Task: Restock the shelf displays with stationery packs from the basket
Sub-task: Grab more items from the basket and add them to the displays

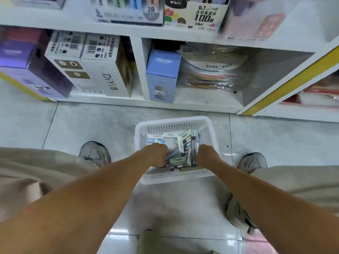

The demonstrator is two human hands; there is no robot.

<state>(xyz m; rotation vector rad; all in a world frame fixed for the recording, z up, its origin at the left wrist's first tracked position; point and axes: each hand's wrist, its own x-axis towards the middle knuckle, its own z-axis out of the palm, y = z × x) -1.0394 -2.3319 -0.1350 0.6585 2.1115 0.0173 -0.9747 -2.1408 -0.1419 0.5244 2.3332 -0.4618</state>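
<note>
stationery packs (180, 149) lie heaped in a white basket (172, 123) that stands on the grey tiled floor (91, 123), just in front of the bottom shelf (201, 102) and between the person's two feet. going from the left: a purple box (34, 74) sits at the far left of the bottom shelf, with a white box (99, 79) beside it, then a white divider, then an upright blue box (162, 76) and a stack of coloured discs in clear wrap (212, 74) to its right. above these, on the next shelf up, stand display boxes of pens and pencils (128, 10), one marked 2b.

on the floor, the left shoe (94, 153) shows above a beige trouser leg. the left hand (156, 155) reaches down into the left side of the basket, its fingers curled down among the packs; they seem to close on one or more packs, but the fingertips are hidden, so i cannot tell exactly what they hold. the right hand (206, 154) reaches into the right side of the basket in the same way, fingers bent down against the packs, and again i cannot tell whether it grips anything. the packs stand between the two hands, some upright, some tilted. the right shoe (252, 162) is well to the right of the basket, and a yellow-edged shelf end (293, 79) slants at the far right.
</note>
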